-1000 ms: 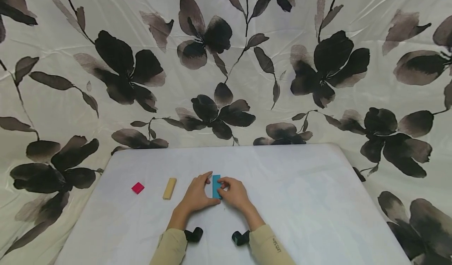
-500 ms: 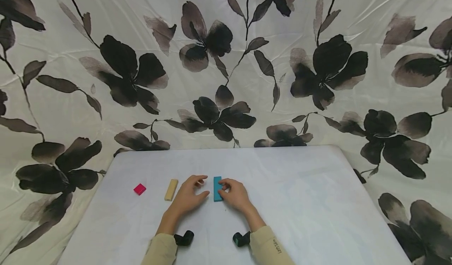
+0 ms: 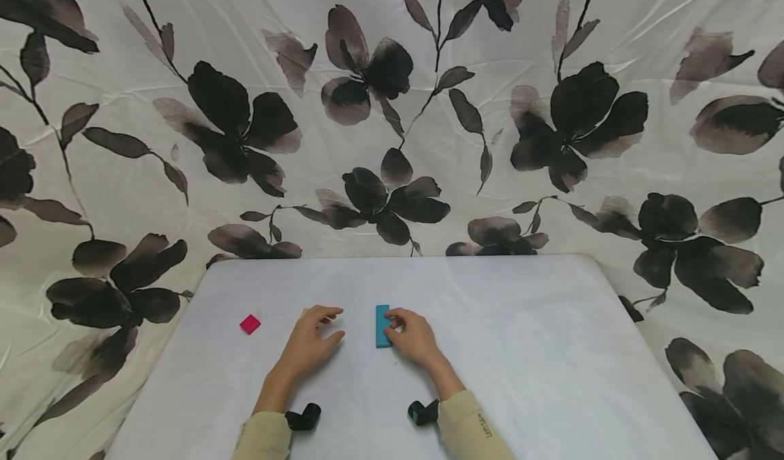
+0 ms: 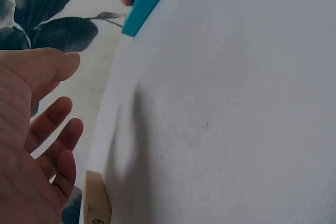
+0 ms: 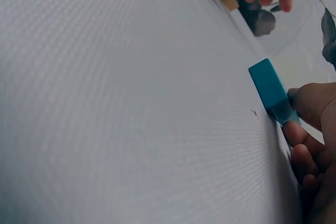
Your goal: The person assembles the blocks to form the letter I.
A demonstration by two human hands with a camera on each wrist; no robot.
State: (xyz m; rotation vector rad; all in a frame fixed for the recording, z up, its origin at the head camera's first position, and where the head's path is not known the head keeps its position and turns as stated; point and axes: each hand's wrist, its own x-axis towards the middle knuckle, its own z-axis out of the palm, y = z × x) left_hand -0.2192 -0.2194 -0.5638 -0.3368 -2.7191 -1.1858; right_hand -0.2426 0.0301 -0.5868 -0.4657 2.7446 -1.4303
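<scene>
A person's right hand (image 3: 416,337) pinches a blue block (image 3: 381,327) on a white table (image 3: 551,358), thumb and curled index finger set along its right edge. The block lies near the middle of the tabletop, between the two hands, its long side pointing away from the person. The right-wrist view shows its near end jutting past the thumb, the other fingers of that hand folded in below.

At left, the left hand (image 3: 306,344) grasps nothing: its fingers are loosely bent and apart from the thumb, its palm side facing the blue block across a stretch of bare table. It covers most of a tan block (image 4: 97,198) in the head view, where only a corner peeks out; the left-wrist view shows that block just beyond the fingertips, a printed character on one side. Whether hand and tan block touch is hard to tell.

Farther left, a red block (image 3: 250,324) sits alone, one corner turned toward the person. Beige sleeves (image 3: 474,429) cover both forearms, the right one lettered, with a black device (image 3: 422,413) at each wrist. A pale cloth (image 3: 478,45) printed with dark flowers hangs behind the table.
</scene>
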